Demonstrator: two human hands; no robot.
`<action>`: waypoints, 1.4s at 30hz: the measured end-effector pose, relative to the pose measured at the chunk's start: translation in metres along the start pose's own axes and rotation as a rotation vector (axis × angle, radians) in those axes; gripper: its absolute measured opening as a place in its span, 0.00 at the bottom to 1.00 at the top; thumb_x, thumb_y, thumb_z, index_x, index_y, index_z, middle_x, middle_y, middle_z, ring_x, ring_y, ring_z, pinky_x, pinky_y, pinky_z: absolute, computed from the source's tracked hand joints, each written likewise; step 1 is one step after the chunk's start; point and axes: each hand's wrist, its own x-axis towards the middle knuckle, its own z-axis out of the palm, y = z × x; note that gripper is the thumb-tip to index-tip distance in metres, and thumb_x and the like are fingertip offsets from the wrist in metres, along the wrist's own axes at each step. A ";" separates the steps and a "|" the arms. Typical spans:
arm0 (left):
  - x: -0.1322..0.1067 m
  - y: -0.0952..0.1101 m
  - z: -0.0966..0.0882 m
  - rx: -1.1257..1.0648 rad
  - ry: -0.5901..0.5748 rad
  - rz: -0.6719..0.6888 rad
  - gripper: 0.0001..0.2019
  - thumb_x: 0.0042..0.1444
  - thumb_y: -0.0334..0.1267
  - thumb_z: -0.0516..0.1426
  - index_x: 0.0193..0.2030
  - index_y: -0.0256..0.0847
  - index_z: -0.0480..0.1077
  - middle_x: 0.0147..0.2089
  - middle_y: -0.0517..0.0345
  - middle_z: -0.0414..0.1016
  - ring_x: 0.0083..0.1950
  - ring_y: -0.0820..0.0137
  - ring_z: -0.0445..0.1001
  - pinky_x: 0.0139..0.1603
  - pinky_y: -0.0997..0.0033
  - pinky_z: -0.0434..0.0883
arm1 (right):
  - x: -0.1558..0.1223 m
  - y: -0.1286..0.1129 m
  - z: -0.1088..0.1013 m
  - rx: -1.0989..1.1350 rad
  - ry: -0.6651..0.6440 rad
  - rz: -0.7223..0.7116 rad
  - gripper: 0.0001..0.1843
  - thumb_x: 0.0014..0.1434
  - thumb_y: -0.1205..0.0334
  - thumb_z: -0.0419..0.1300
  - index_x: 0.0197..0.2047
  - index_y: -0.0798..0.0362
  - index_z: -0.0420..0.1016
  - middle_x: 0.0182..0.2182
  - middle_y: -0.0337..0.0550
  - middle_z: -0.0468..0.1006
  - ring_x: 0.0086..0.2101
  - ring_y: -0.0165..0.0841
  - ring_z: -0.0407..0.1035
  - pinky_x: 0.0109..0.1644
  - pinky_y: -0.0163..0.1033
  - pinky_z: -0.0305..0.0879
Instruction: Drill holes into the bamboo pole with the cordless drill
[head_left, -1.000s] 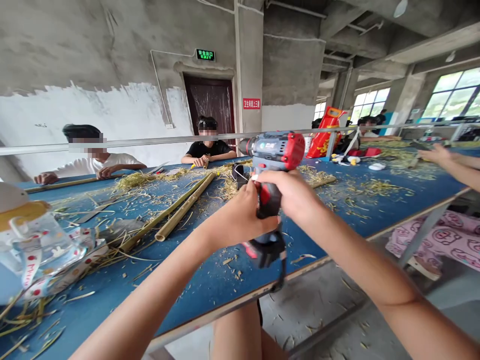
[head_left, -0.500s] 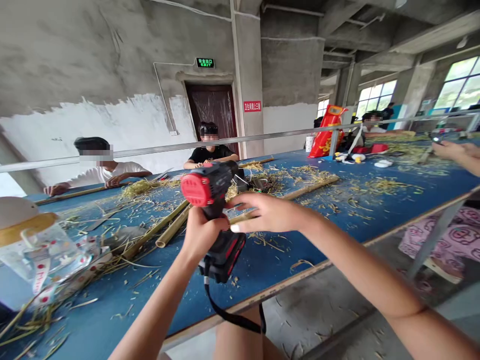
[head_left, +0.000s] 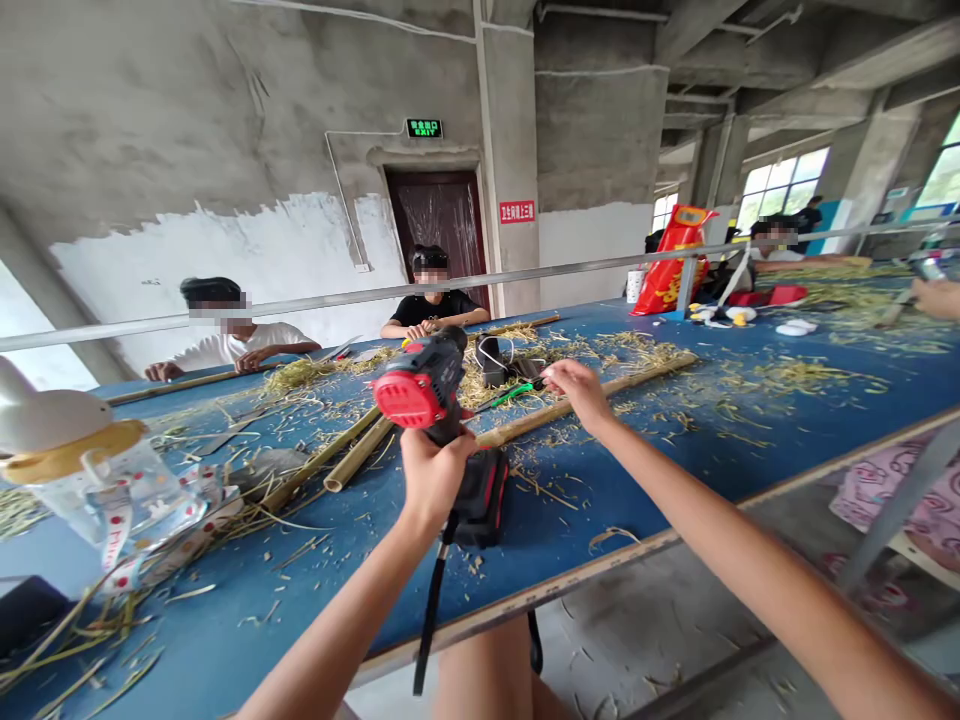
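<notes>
My left hand (head_left: 435,475) is wrapped round the grip of a red and black cordless drill (head_left: 411,398), held above the near part of the blue table. Its battery base (head_left: 480,500) points down, and a black wrist strap (head_left: 429,625) hangs from it. My right hand (head_left: 576,392) is closed in a pinch at the end of a thin tool with a green handle (head_left: 517,393). The tool's dark, narrow end points left toward the drill; its exact kind is unclear. Just beyond lies a black device with a white cord (head_left: 493,362).
Bamboo poles (head_left: 592,402) and shavings lie across the blue table (head_left: 600,500). At left stand a clear bottle (head_left: 124,500) with a strap and a dark object (head_left: 30,612). A metal rail (head_left: 322,304) spans the table. Two people sit opposite; a red bag (head_left: 670,262) stands farther right.
My right hand has left the drill's side and moved right and forward to the green-handled tool, its fingers closing. The drill has shifted slightly right in view, still in my left hand.
</notes>
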 end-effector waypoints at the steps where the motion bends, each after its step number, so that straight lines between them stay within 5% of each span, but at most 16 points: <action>1: 0.001 -0.003 0.011 0.010 0.007 0.013 0.08 0.36 0.28 0.56 0.28 0.34 0.68 0.24 0.63 0.67 0.24 0.76 0.64 0.25 0.77 0.62 | -0.005 -0.005 0.004 0.075 -0.117 -0.010 0.16 0.51 0.50 0.55 0.34 0.54 0.74 0.30 0.42 0.75 0.31 0.30 0.69 0.35 0.35 0.65; 4: 0.004 -0.011 0.045 0.011 -0.013 0.091 0.12 0.39 0.28 0.55 0.35 0.35 0.67 0.29 0.60 0.69 0.29 0.74 0.66 0.30 0.74 0.65 | -0.022 -0.024 0.016 0.239 -0.481 -0.002 0.25 0.49 0.43 0.55 0.43 0.52 0.72 0.40 0.44 0.74 0.42 0.35 0.67 0.44 0.40 0.64; 6: 0.006 -0.016 0.063 -0.028 -0.039 0.192 0.18 0.42 0.28 0.55 0.43 0.36 0.64 0.38 0.57 0.70 0.36 0.72 0.68 0.39 0.70 0.66 | -0.033 -0.039 0.024 0.240 -0.592 -0.014 0.26 0.44 0.46 0.61 0.45 0.50 0.71 0.43 0.43 0.73 0.45 0.36 0.66 0.47 0.42 0.62; 10: 0.007 -0.020 0.077 -0.023 -0.150 0.298 0.23 0.44 0.24 0.49 0.51 0.38 0.60 0.46 0.52 0.66 0.48 0.68 0.65 0.52 0.63 0.63 | -0.048 -0.062 0.043 0.228 -0.363 -0.001 0.18 0.43 0.55 0.63 0.40 0.50 0.73 0.40 0.41 0.74 0.42 0.34 0.67 0.49 0.40 0.60; 13: 0.004 -0.014 0.056 0.174 -0.252 0.272 0.22 0.45 0.27 0.52 0.50 0.38 0.62 0.48 0.51 0.61 0.53 0.65 0.60 0.57 0.59 0.58 | -0.053 -0.067 0.054 0.241 -0.310 0.024 0.14 0.43 0.58 0.62 0.35 0.52 0.73 0.34 0.40 0.75 0.37 0.32 0.68 0.44 0.38 0.62; 17: 0.011 -0.005 -0.005 0.364 -0.481 0.251 0.22 0.51 0.38 0.54 0.54 0.42 0.61 0.51 0.52 0.56 0.55 0.64 0.57 0.59 0.60 0.57 | -0.061 -0.067 0.067 0.234 -0.279 0.072 0.08 0.45 0.60 0.58 0.30 0.54 0.69 0.26 0.38 0.71 0.29 0.30 0.66 0.34 0.35 0.62; 20: 0.025 -0.014 -0.049 0.456 -0.483 0.233 0.22 0.56 0.41 0.49 0.58 0.45 0.57 0.50 0.53 0.58 0.52 0.66 0.61 0.55 0.61 0.61 | -0.068 -0.068 0.079 0.163 -0.214 0.123 0.03 0.44 0.64 0.56 0.24 0.54 0.64 0.20 0.35 0.65 0.22 0.27 0.61 0.27 0.32 0.58; 23: 0.038 -0.036 -0.073 0.611 -0.513 0.265 0.20 0.56 0.42 0.49 0.56 0.43 0.59 0.47 0.51 0.60 0.49 0.65 0.63 0.51 0.59 0.63 | -0.071 -0.070 0.089 0.095 -0.114 0.118 0.05 0.42 0.68 0.54 0.20 0.54 0.59 0.16 0.33 0.61 0.20 0.25 0.57 0.26 0.32 0.54; 28: 0.046 -0.063 -0.071 0.884 -0.717 0.478 0.20 0.56 0.44 0.48 0.55 0.41 0.60 0.47 0.47 0.62 0.46 0.62 0.64 0.46 0.58 0.65 | -0.071 -0.076 0.095 0.005 -0.065 0.167 0.08 0.47 0.62 0.56 0.21 0.53 0.60 0.16 0.34 0.62 0.20 0.27 0.59 0.30 0.35 0.58; 32: 0.054 -0.076 -0.064 1.004 -0.769 0.560 0.15 0.59 0.37 0.43 0.46 0.39 0.66 0.43 0.47 0.64 0.43 0.64 0.64 0.44 0.61 0.65 | -0.070 -0.084 0.098 -0.034 -0.005 0.245 0.11 0.45 0.55 0.60 0.26 0.52 0.65 0.22 0.37 0.68 0.26 0.32 0.65 0.36 0.38 0.62; 38: 0.058 -0.107 -0.071 0.752 -0.677 0.457 0.16 0.60 0.38 0.43 0.51 0.41 0.63 0.41 0.51 0.65 0.41 0.68 0.67 0.44 0.66 0.67 | -0.073 -0.079 0.111 -0.071 0.191 0.297 0.14 0.43 0.53 0.62 0.32 0.53 0.69 0.34 0.45 0.73 0.37 0.39 0.68 0.40 0.41 0.65; 42: 0.056 -0.113 -0.075 0.615 -0.663 0.334 0.11 0.57 0.40 0.47 0.43 0.41 0.66 0.40 0.53 0.65 0.41 0.69 0.67 0.43 0.67 0.68 | -0.073 -0.072 0.111 -0.186 0.222 0.264 0.15 0.46 0.56 0.60 0.37 0.52 0.70 0.36 0.45 0.74 0.35 0.37 0.68 0.40 0.40 0.65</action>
